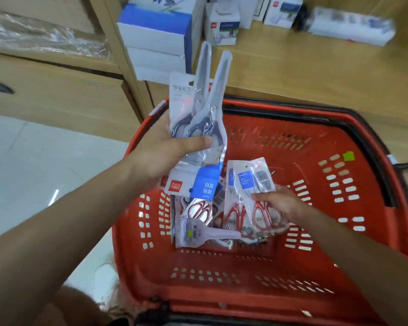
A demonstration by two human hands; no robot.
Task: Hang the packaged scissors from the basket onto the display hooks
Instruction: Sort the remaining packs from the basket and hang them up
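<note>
Gripping grey scissor packs (205,107) in left hand (167,151) above basket (222,290) (blades pointing away); pinching red-handled packs (243,208) inside with nearer right hand (280,201).

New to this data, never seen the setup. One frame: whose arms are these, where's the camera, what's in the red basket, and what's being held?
There is no machine here. A person works with two bare hands, filmed by one wide-angle camera worn on the head, looking forward and down. The left hand has its grip on grey-handled scissors packs, raised above the red basket. The right hand reaches into the basket and holds red-handled scissors packs. On the basket floor lie more packs. Behind the basket is a wooden shelf with white and blue boxes. No display hooks are in view.
</note>
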